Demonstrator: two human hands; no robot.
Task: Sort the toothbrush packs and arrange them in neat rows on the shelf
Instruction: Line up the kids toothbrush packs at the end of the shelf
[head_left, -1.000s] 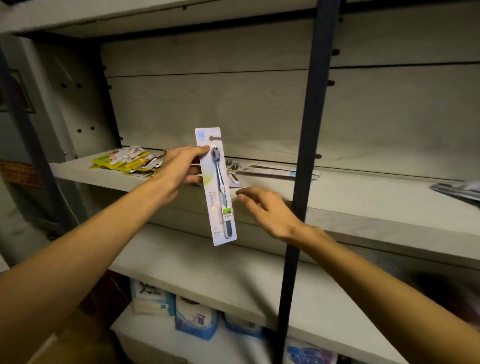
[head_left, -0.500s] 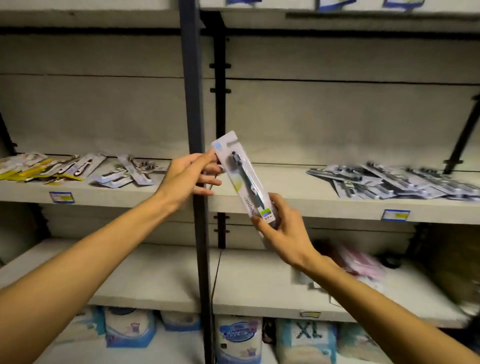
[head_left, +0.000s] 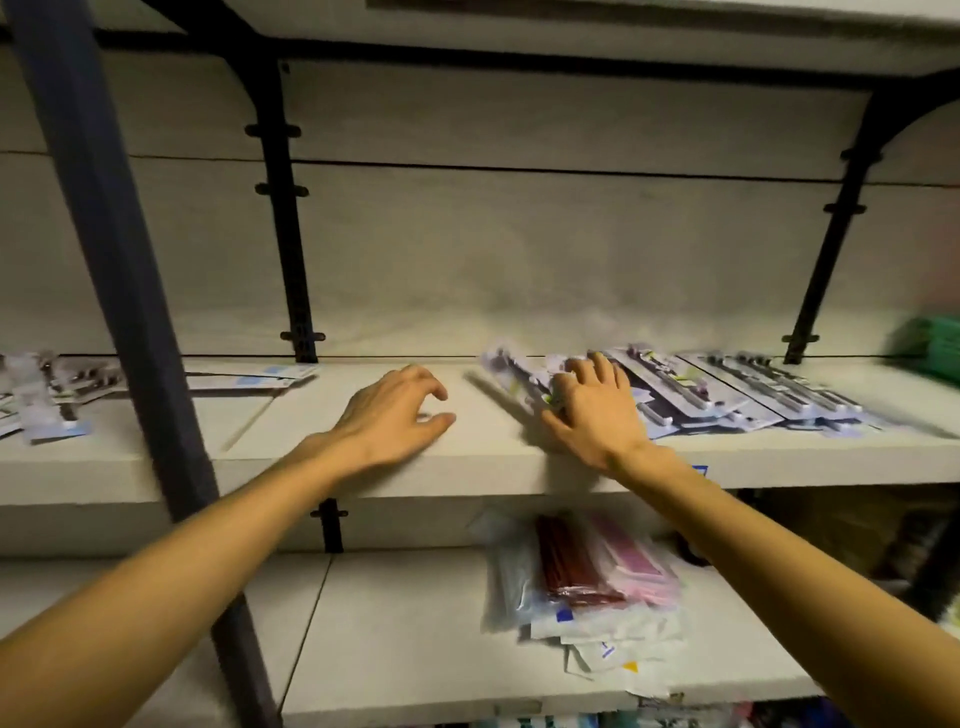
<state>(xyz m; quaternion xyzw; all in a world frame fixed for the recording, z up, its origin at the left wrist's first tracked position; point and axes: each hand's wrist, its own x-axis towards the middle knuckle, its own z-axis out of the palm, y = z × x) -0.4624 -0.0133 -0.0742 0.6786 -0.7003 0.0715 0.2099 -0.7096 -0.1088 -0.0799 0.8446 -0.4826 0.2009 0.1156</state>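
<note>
Head view showed the left hand (head_left: 387, 415) resting on the bare front part of the shelf (head_left: 291, 457), fingers loosely curled and holding nothing. Just beside it, the right hand (head_left: 589, 410) lay with spread, relaxed fingers on the near end of the toothbrush packs (head_left: 727, 395). It touched the leftmost pack, though blur made it hard to say whether any finger pinched it. These packs lay flat, overlapping and slanted, in a loose row along the shelf's right half. More packs (head_left: 47, 400) sat scattered at the shelf's left end, beyond a dark upright post (head_left: 119, 270).
</note>
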